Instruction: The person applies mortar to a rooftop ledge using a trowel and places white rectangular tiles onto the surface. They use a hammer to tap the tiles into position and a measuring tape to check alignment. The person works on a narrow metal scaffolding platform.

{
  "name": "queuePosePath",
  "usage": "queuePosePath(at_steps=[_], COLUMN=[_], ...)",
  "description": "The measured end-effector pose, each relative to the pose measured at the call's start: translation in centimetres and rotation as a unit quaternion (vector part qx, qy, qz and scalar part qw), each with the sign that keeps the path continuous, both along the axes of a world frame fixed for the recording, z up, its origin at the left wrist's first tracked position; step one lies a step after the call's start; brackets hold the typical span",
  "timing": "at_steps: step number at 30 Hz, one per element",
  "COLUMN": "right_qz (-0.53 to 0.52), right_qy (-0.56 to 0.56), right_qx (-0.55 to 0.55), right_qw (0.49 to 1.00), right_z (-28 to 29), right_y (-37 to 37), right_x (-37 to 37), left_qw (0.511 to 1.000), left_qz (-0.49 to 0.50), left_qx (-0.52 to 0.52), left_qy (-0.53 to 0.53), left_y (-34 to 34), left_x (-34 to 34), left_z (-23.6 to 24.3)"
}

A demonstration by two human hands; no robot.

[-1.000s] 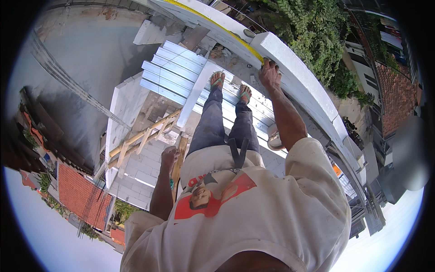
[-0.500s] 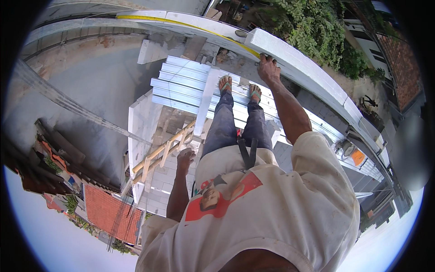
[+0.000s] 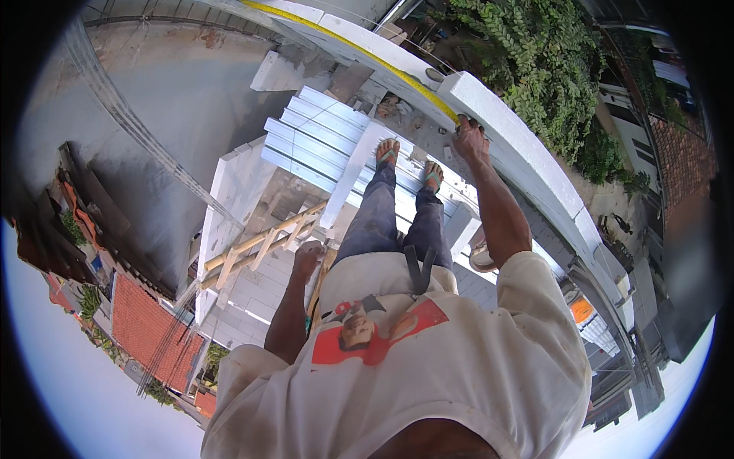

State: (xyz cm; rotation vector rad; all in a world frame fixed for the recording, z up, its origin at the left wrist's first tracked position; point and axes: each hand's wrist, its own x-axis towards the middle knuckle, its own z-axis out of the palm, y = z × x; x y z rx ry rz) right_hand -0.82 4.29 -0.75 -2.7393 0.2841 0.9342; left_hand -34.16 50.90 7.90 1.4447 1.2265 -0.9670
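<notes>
A yellow tape measure (image 3: 359, 52) lies stretched along the top of the white block wall, curving off to the upper left. At its near end is my right hand (image 3: 471, 141), with its fingers closed on a dark piece, apparently the tape's case, against the side of a raised white block (image 3: 489, 99). My left hand (image 3: 308, 255) hangs low beside my left thigh, fingers curled in, with no object visible in them. A wooden ladder (image 3: 264, 243) lies beyond it, apart from the hand. My feet in sandals (image 3: 388, 153) stand on ribbed metal sheets (image 3: 310, 141).
A pale plank (image 3: 348, 176) crosses the metal sheets. The white wall (image 3: 554, 180) runs down to the right, with leafy trees (image 3: 527, 69) and ground far below beyond it. Cables (image 3: 145, 138) hang at the left, above a grey roof surface. Red-tiled roofs (image 3: 153, 329) lie lower left.
The view has turned and shifted slightly. My right hand stays at the tape's near end by the raised block. My left hand has moved slightly down and to the left.
</notes>
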Motion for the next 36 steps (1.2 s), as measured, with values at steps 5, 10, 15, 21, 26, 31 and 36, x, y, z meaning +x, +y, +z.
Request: queuePosePath(at_steps=[5, 10, 15, 21, 26, 31, 36], right_qz=[0.021, 0.024, 0.024, 0.019, -0.002, -0.018, -0.016], right_qy=[-0.018, -0.026, -0.009, 0.003, -0.009, -0.016, -0.077], right_qx=[0.013, -0.009, -0.001, -0.001, -0.001, 0.109, 0.242], right_qw=[1.000, 0.999, 1.000, 1.000, 1.000, 0.994, 0.967], right_z=[-0.5, -0.8, 0.0, -0.6, -1.2, -1.5, -2.0], right_y=[-0.5, -0.4, -0.3, -0.7, -1.0, -1.9, -1.1], right_x=[0.1, -0.1, -0.1, 0.0, -0.1, 0.0, -2.9], left_qw=[0.999, 0.999, 0.999, 0.999, 0.999, 0.998, 0.992], left_qz=[0.004, -0.024, -0.032, -0.019, -0.015, -0.054, -0.102], left_qx=[0.007, -0.019, -0.020, -0.027, -0.044, -0.040, -0.021], left_qy=[-0.037, 0.011, 0.024, 0.022, 0.028, -0.001, -0.075], left_y=[-0.3, -0.4, -0.5, -0.5, -0.2, 0.2, -1.4], left_x=[-0.6, -0.4, -0.1, 0.7, 1.5, 1.5, 2.6], left_z=[-0.9, -1.0, -0.4, 0.0, -0.4, -2.2, -4.3])
